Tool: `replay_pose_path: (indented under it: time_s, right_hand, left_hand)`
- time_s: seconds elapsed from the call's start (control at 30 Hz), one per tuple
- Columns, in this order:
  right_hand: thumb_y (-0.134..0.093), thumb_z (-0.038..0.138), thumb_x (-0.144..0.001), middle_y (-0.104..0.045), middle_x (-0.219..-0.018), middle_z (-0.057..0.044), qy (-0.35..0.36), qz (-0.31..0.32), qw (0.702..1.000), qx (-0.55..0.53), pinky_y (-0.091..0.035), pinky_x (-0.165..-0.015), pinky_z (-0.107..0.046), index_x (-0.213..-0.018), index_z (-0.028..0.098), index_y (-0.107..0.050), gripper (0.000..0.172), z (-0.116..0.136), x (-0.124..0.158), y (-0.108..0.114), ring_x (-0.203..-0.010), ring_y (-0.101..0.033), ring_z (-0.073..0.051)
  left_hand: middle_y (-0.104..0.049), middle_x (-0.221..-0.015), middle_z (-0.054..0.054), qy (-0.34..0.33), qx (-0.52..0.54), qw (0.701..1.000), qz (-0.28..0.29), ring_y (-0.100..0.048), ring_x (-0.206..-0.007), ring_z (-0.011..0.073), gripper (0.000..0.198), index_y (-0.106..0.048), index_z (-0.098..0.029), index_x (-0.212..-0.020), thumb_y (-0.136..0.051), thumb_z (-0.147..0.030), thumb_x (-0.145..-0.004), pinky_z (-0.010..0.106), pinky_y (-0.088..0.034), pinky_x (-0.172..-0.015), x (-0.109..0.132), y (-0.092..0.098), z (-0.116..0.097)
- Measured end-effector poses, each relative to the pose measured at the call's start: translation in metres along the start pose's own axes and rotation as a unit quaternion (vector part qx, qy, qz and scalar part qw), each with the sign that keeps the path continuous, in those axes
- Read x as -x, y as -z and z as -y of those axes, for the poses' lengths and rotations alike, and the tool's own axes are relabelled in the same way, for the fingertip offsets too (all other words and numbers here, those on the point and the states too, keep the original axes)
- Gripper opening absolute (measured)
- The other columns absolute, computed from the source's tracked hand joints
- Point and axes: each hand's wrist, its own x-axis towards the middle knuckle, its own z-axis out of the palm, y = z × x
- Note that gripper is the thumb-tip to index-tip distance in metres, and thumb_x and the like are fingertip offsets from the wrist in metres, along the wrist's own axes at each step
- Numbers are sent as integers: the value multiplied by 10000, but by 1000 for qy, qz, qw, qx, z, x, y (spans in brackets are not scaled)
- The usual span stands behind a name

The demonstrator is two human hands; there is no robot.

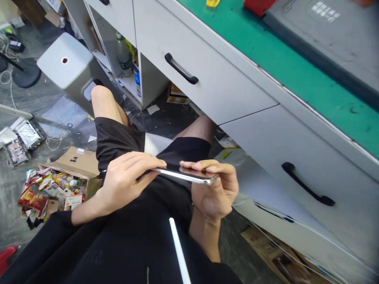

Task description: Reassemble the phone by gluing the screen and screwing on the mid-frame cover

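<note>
I hold a thin smartphone (185,174) edge-on over my lap, its silver frame towards the camera. My left hand (126,179) pinches its left end between fingertips and thumb. My right hand (214,189) cradles the right end from below, fingers curled over the top face. Both hands hover above my black shorts (166,157). A white cord (179,248) hangs down my black shirt.
White drawers with black handles (181,69) (306,189) and a green-topped bench (296,75) run along the right. A cardboard box of wrappers (56,185) sits on the floor at left, a white stool (65,59) behind it. Scrap cardboard (275,252) lies lower right.
</note>
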Motion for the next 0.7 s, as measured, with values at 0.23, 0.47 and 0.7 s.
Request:
replay_pose_path:
  time_s: [0.23, 0.47, 0.7]
  right_hand:
    - [-783, 434, -1046, -867, -1089, -57, 134, 62, 983, 106, -720, -927, -509, -1218, 286, -828, 231, 14, -19, 20, -1105, -840, -303]
    - [-809, 383, -1074, -865, -990, -32, 300, 128, 902, 284, -708, -886, -452, -1162, 211, -829, 195, 63, -41, 14, -914, -829, -236]
    - [-834, 241, -1053, -862, -951, -37, 317, 179, 882, 299, -708, -809, -390, -1010, 152, -812, 101, 76, -48, 5, -842, -830, -194]
  left_hand:
    - [-899, -1181, 2, -74, -37, 997, -6, -870, -1104, 163, 291, -779, -240, -1264, -760, -51, -1042, 280, -689, -1053, -3, 9, -2]
    - [-891, -1202, 48, -131, -96, 987, 3, -853, -1159, 196, 356, -783, -175, -1286, -751, 38, -1002, 316, -677, -1093, -5, 18, -4]
    - [-892, -1173, 61, -159, -149, 976, 17, -853, -1123, 219, 341, -804, -146, -1257, -776, 42, -973, 324, -675, -1069, -14, 33, -10]
